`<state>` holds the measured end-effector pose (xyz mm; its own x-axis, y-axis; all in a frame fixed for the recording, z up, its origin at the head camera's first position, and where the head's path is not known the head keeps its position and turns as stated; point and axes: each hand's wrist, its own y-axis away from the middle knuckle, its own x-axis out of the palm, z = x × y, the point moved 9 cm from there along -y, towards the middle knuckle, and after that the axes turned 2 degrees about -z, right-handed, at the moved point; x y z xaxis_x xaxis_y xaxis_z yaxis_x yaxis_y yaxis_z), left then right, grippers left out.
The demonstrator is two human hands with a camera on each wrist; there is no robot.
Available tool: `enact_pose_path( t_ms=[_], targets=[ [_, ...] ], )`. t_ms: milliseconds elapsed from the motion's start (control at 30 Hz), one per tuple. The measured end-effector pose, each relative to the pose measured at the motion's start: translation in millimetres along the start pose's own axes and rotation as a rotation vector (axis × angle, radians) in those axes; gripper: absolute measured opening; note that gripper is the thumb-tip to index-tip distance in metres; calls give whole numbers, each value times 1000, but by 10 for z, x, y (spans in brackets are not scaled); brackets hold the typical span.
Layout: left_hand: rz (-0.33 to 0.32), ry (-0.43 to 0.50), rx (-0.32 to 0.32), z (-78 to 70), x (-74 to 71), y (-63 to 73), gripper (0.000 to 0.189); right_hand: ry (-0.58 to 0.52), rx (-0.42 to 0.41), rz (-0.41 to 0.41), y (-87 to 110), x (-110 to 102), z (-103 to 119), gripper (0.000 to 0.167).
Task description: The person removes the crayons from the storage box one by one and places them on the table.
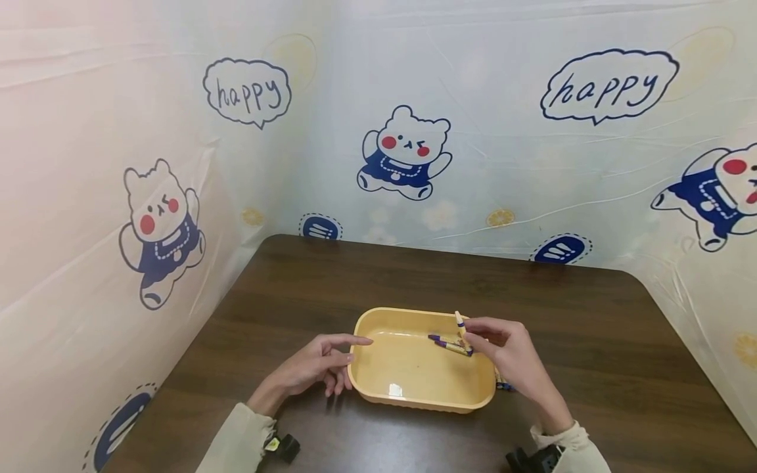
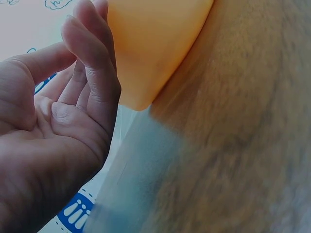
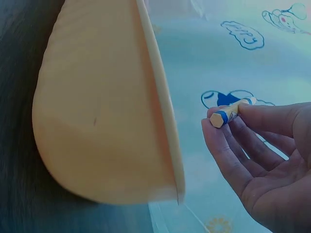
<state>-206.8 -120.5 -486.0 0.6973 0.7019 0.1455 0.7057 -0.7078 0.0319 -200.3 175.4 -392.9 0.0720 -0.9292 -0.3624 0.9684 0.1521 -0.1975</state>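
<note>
Right hand [image 1: 511, 351] pinches a cream-and-blue hexagonal crayon [image 1: 460, 323] above a yellow rectangular plastic tray [image 1: 408, 387]; left hand [image 1: 313, 364], fingers relaxed, at its left end.

Looks like smooth, glossy plastic on the pale-yellow, round-cornered rectangular tray [image 1: 408, 373]. Seems like grained wood across the dark-brown, broad flat table [image 1: 615, 328], softly glossy. Looks smooth, matt and waxy at the hexagonal end of the slim, blue-banded pale crayon [image 3: 228, 114]. Hard to tell film from cloth in the pale, printed, creased sheet [image 1: 503, 164], faintly shiny. Looks like matt cloth on the cream tubular sleeve [image 1: 236, 441].
</note>
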Motion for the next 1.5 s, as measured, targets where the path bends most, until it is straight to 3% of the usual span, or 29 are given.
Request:
enact_pose_path(
  t_ms=[333, 667, 1067, 1267, 1500],
  targets=[
    [0, 3, -3, 2, -4, 2, 46, -32, -20, -70, 133, -241, -82, 23],
    [-1, 14, -4, 10, 1, 12, 45, -10, 31, -158, 223, -468, -184, 25],
    [2, -8, -32, 39, -14, -12, 47, 48, 104, -269, 333, -711, -578, 26],
    [-5, -18, -21, 28, -18, -22, 45, 166, 175, -284, 346, -830, -798, 24],
    [-9, -16, -21, 28, -17, -11, 45, 235, 323, -242, 362, -887, -1015, 28]
  ],
)
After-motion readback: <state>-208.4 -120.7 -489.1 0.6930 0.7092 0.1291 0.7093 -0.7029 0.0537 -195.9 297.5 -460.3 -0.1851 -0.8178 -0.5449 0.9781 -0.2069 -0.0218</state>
